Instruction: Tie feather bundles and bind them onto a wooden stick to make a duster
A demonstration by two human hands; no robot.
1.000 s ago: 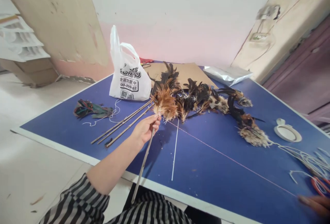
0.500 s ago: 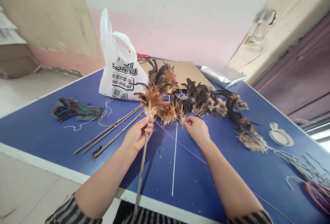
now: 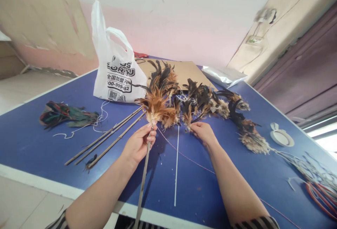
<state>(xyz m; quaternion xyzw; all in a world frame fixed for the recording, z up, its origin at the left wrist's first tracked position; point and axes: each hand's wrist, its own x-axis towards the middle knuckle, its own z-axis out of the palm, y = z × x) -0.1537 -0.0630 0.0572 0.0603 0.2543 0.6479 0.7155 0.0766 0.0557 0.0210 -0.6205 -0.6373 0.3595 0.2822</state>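
My left hand (image 3: 143, 138) is closed around a thin wooden stick (image 3: 144, 178) just below a tuft of orange-brown feathers (image 3: 155, 104) at its top end. The stick stands tilted, its lower end reaching down past the table's near edge. My right hand (image 3: 204, 133) pinches the pale base of a small bunch of dark and brown feathers (image 3: 187, 115). A thin pinkish thread (image 3: 188, 149) runs from near the stick's top across the table to the lower right. More feather bunches (image 3: 204, 95) lie behind both hands.
Several loose sticks (image 3: 105, 137) and a dark green feather bundle (image 3: 70, 113) lie left. A white plastic bag (image 3: 118, 71) stands behind them. Cardboard (image 3: 196, 71) and a silver packet (image 3: 223, 76) sit at the back; tape (image 3: 282, 137) and tangled cords (image 3: 302, 165) lie right.
My right hand has drawn a bunch of dark feathers slightly apart from the pile. My left hand still grips the feathered stick. The whole view has shifted a little.
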